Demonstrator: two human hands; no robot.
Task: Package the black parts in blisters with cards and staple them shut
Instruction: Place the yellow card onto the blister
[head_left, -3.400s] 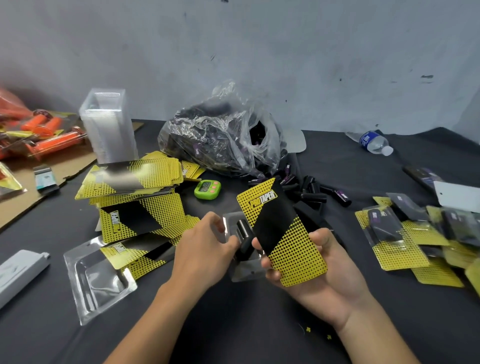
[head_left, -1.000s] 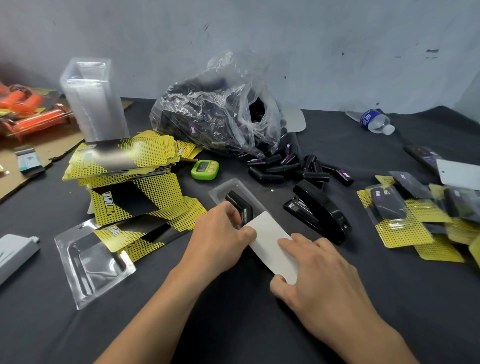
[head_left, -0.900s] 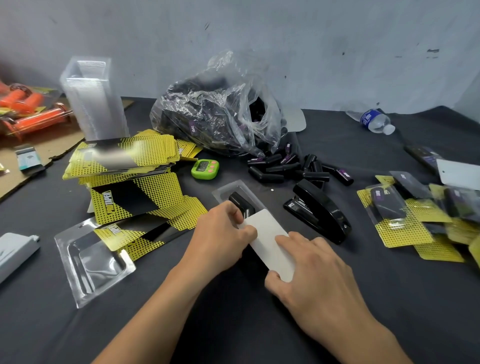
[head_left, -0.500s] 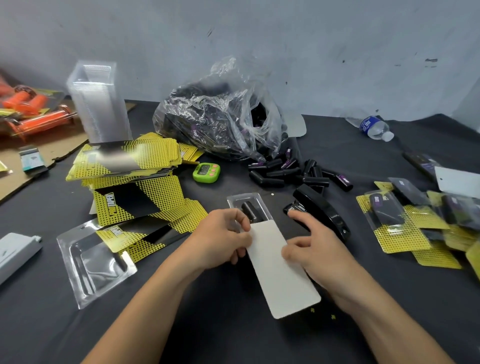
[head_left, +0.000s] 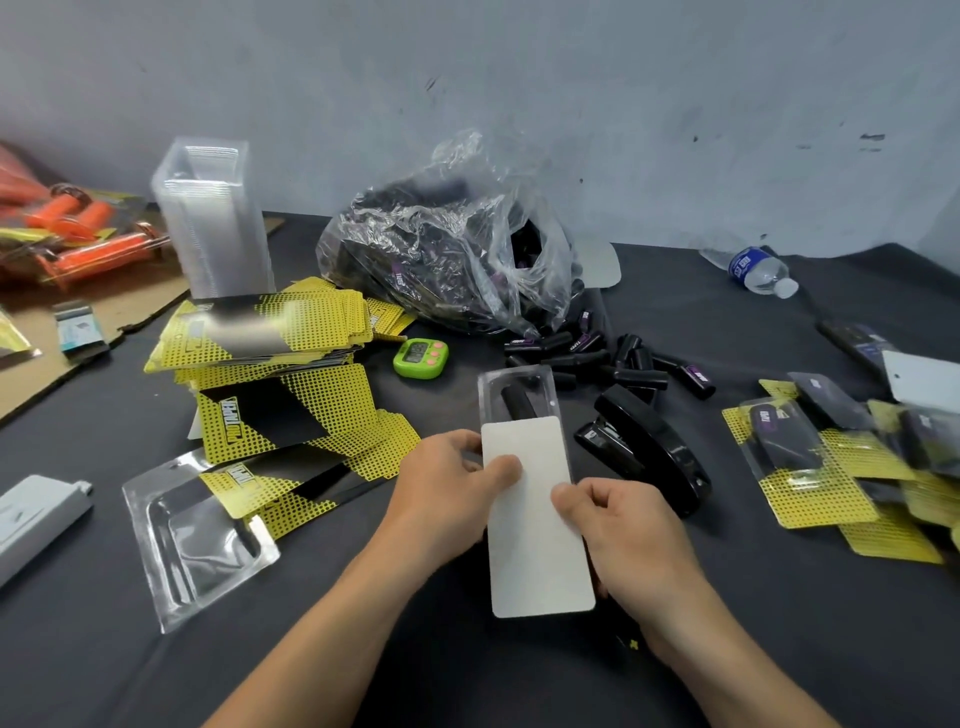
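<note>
A clear blister (head_left: 491, 387) lies at the table's middle with a black part (head_left: 519, 402) in its pocket. A card (head_left: 535, 519), white back up, lies lengthwise with its far end over the blister's near end. My left hand (head_left: 447, 488) pinches the card's left edge, thumb on top. My right hand (head_left: 618, 525) pinches its right edge. A black stapler (head_left: 649, 449) lies just right of the blister. Loose black parts (head_left: 613, 358) lie behind it, spilling from a plastic bag (head_left: 447, 244).
Yellow-black cards (head_left: 270, 332) are piled at left, with an empty blister (head_left: 192, 530) in front and a stack of blisters (head_left: 213, 218) behind. A green timer (head_left: 421, 358) sits mid-table. Finished packs (head_left: 831, 462) lie at right, a water bottle (head_left: 753, 267) at the back right.
The card was flipped white side up and turned to line up with the blister. My right hand left the stapler side and took the card's right edge.
</note>
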